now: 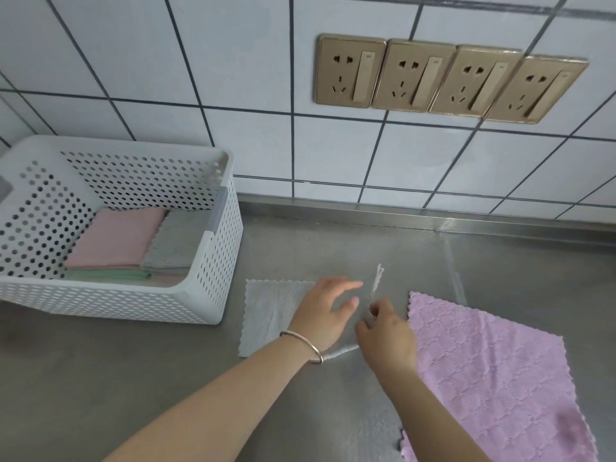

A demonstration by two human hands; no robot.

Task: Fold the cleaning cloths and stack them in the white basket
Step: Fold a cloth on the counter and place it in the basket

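- Your right hand (386, 335) pinches the raised edge of the grey cloth (270, 311), lifting that edge upright off the tabletop (133, 378).
- Your left hand (325, 310) lies flat on the same cloth, fingers spread; a bracelet (306, 345) circles the wrist.
- The purple cloth (493, 368) lies unfolded just beside your right hand.
- The white basket (213, 261) stands to the left, holding folded cloths: pink (116, 238) and grey (180, 238) on top.
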